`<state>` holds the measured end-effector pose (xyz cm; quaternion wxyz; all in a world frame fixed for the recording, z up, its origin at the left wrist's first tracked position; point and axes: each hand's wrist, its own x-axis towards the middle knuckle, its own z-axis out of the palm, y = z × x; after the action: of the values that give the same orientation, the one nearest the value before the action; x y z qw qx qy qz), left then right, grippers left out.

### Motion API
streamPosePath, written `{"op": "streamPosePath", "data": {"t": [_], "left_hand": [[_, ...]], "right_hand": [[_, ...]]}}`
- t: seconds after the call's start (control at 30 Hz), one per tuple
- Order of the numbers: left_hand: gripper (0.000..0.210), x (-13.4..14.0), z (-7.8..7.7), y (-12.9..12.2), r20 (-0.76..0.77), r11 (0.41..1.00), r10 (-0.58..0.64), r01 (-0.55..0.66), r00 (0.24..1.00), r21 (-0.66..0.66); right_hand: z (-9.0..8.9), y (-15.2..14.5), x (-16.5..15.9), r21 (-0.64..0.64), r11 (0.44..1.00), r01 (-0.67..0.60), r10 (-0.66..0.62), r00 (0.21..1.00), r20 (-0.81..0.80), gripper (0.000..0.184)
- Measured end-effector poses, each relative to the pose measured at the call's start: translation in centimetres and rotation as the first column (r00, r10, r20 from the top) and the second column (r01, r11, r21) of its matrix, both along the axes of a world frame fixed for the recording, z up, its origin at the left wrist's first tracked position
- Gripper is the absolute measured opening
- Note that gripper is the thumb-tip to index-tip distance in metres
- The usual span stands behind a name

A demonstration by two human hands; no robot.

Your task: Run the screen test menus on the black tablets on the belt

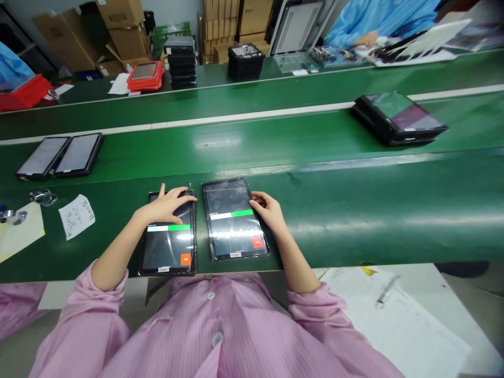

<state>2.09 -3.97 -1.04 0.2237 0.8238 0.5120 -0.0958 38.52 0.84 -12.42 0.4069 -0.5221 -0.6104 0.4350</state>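
Two dark tablets lie side by side on the green bench in front of me, screens lit with a white and green bar and an orange-red button low at the right. My left hand (170, 204) is spread over the upper part of the left tablet (167, 252), fingers apart. The right tablet (232, 233) is turned slightly and has glossy film on it. At its right edge my right hand (268, 209) grips the side, with the thumb at the rim and the other fingers bent beside it; their tips are partly hidden.
A handwritten note (77, 216) lies left on the bench. Beyond are two pale-screened tablets (79, 153) and, at right, a stack of tablets (401, 119). A black stack (181, 62) and red trays (146, 76) stand farther back. Blue-sleeved people sit across; papers (386, 315) lie below right.
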Motion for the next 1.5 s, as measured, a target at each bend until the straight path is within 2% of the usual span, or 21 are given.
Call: {"op": "streamPosePath", "data": {"t": [0.1,0.2,0.33,0.57,0.73,0.93,1.23,1.5], "left_hand": [[0.062,0.4,-0.4,0.8,0.021,0.999,-0.025,0.025,0.999,-0.020],[0.058,0.5,-0.6,1.3,0.048,0.999,-0.022,0.024,0.999,-0.045],[0.057,0.7,-0.4,1.5,0.031,0.999,-0.016,0.017,0.999,-0.039],[0.059,1.8,-0.1,1.7,-0.055,0.995,-0.093,0.095,0.994,0.026],[0.061,1.1,-0.7,1.7,-0.014,0.997,-0.065,0.066,0.998,0.031],[0.065,0.5,-1.0,2.1,0.014,0.999,-0.044,0.043,0.999,0.016],[0.065,0.8,-0.6,2.5,0.013,0.997,-0.083,0.083,0.997,0.005],[0.067,0.4,-1.3,2.0,0.075,1.000,-0.002,0.003,0.997,-0.006]], "right_hand": [[-0.6,0.5,0.0,-0.021,1.000,0.014,-0.016,0.998,-0.065,0.041],[-0.8,0.2,-0.1,-0.016,0.998,0.059,-0.060,0.994,-0.091,0.042],[-0.6,-0.1,-0.2,-0.029,0.997,0.074,-0.076,0.994,-0.077,0.041],[-0.1,0.0,0.0,-0.098,0.993,0.063,-0.073,0.991,-0.111,0.041],[-0.2,0.2,0.0,-0.075,0.997,0.023,-0.034,0.988,-0.150,0.041],[-0.3,0.3,0.1,-0.049,0.998,-0.035,0.029,0.993,-0.114,0.044],[0.4,0.4,-0.1,-0.048,0.999,-0.017,0.012,0.993,-0.115,0.043],[0.3,0.3,0.2,-0.038,0.999,-0.018,0.013,0.992,-0.128,0.046]]}}
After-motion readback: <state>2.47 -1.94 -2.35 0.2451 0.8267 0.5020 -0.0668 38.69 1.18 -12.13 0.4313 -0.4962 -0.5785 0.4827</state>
